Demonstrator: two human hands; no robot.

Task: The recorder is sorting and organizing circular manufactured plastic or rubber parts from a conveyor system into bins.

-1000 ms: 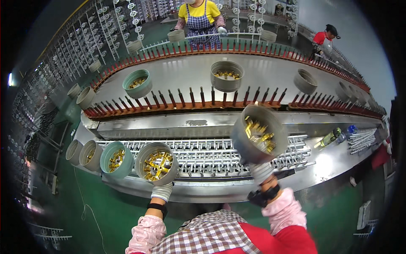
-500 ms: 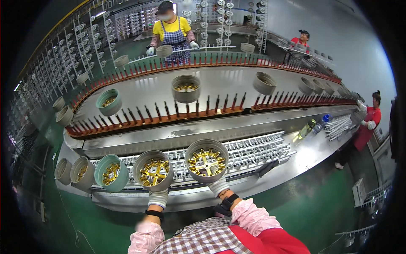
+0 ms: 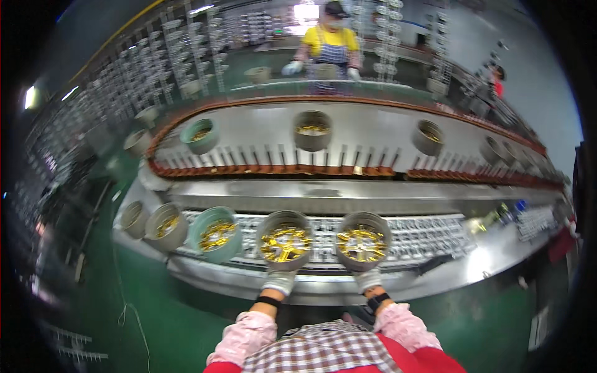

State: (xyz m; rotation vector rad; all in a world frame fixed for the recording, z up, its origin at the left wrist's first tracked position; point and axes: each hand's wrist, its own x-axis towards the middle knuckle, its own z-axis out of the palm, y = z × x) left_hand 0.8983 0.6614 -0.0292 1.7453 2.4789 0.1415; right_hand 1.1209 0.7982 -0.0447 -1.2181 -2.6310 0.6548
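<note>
left hand (image 3: pixel 279 281) under grey tub (image 3: pixel 285 240) | right hand (image 3: pixel 368 278) under second tub (image 3: pixel 363 239)

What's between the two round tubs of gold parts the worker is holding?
Nothing stands between the left tub and right tub; the head view shows only the white slotted rack beneath, in the gap.

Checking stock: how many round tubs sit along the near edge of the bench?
5: two grey tubs at far left, a green tub, then a tub at the left hand and another at the right hand.
</note>
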